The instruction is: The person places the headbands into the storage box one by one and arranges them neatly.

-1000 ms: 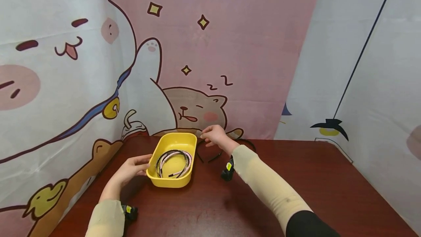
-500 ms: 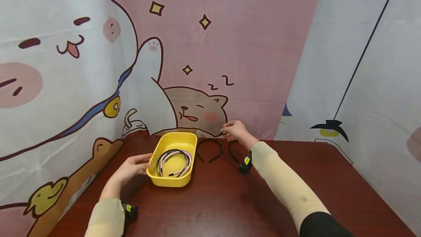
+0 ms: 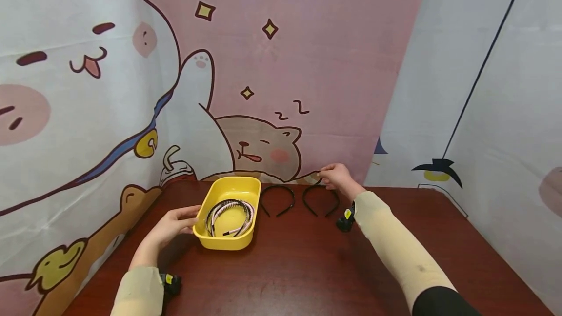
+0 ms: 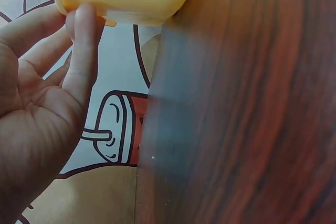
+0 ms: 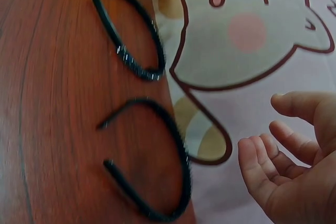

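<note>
A yellow plastic tray (image 3: 225, 243) stands left of the middle, with black and pale pink headbands (image 3: 251, 213) lying together in it. My left hand (image 3: 172, 227) pinches its left side; in the left wrist view the thumb (image 4: 85, 30) and fingers meet at the tray's edge. Two black headbands lie at the back of the table: one (image 3: 291, 199) beside the tray, the other (image 3: 306, 203) further right. Over the right headband, partly covering its upper part in the head view, is my right hand (image 3: 338, 178), its fingers relaxed and holding nothing in the right wrist view.
The dark red-brown wooden table (image 3: 285, 272) runs back to a cartoon-printed cloth (image 3: 342, 62) along its far and left sides. A pale cloth (image 3: 518, 126) borders the right side. Each wrist wears a small black camera.
My right hand has moved right, from beside the tray to over the right headband, and both black headbands on the table now show. The left hand stays on the tray.
</note>
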Available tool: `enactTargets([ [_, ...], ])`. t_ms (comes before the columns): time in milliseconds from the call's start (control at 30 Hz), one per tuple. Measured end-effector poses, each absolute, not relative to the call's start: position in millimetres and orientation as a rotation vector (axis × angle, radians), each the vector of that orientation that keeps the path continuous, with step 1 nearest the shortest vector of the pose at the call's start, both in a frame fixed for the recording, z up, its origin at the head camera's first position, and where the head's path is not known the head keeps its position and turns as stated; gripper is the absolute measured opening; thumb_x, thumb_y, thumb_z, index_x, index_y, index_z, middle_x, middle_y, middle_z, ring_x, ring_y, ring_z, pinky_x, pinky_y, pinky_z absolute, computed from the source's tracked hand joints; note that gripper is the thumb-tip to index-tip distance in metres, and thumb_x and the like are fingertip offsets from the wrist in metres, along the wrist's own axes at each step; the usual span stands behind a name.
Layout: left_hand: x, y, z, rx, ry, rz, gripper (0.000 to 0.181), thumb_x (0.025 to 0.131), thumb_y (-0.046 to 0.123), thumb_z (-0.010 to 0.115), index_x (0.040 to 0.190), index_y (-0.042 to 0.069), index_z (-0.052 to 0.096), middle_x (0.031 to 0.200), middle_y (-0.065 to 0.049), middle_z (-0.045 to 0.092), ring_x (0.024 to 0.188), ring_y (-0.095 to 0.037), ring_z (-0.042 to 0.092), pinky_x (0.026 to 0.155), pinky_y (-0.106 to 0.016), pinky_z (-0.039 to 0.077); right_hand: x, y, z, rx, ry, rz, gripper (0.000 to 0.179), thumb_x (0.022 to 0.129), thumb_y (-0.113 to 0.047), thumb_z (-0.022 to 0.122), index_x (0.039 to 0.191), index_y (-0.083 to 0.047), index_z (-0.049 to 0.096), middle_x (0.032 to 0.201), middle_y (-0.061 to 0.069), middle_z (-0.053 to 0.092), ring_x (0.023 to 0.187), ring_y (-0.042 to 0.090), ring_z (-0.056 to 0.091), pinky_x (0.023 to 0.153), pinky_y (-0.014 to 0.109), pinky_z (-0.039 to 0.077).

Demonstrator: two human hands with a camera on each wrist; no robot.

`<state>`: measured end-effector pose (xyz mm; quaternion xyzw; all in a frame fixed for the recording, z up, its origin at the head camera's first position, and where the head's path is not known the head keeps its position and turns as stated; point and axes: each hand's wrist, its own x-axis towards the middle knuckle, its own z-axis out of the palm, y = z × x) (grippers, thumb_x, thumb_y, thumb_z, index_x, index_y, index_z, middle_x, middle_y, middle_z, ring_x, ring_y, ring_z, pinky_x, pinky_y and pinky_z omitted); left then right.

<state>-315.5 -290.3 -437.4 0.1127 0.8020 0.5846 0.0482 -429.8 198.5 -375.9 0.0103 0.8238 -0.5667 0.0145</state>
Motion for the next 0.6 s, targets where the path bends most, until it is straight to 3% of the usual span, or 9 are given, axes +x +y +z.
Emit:
enactTargets([
  [167, -313.8, -289.5, -435.9, 0.323, 2.444, 1.783, 0.054, 0.094, 0.010, 0.062, 0.140, -0.010, 0.042, 0.134, -0.031, 0.050, 0.094, -0.028, 0.066, 0.079, -0.036, 0.056, -430.6, 214.2, -385.2, 0.070, 2.567, -1.762, 0.036, 0.093, -0.013, 0.062, 0.123, 0.006, 0.057, 0.118, 0.021, 0.061, 0.078, 0.022, 0.062, 0.072, 0.038, 0.057],
  [333, -313.9, -290.2, -436.2, 0.300, 2.435, 1.787, 0.055, 0.094, 0.011, 0.062, 0.141, -0.009, 0.042, 0.136, -0.030, 0.048, 0.095, -0.028, 0.066, 0.080, -0.035, 0.056, -433.8, 226.8, -394.3, 0.105, 2.535, -1.803, 0.039, 0.093, -0.013, 0.064, 0.125, 0.007, 0.055, 0.106, 0.014, 0.062, 0.075, 0.020, 0.062, 0.070, 0.037, 0.057],
  [600, -314.3, -289.4, -436.4, 0.305, 2.430, 1.789, 0.055, 0.094, 0.011, 0.063, 0.141, -0.009, 0.042, 0.137, -0.031, 0.048, 0.098, -0.028, 0.065, 0.080, -0.035, 0.056, -434.8, 243.8, -412.0, 0.112, 2.528, -1.833, 0.040, 0.092, -0.012, 0.064, 0.124, 0.009, 0.054, 0.098, 0.014, 0.065, 0.074, 0.020, 0.061, 0.070, 0.038, 0.057],
])
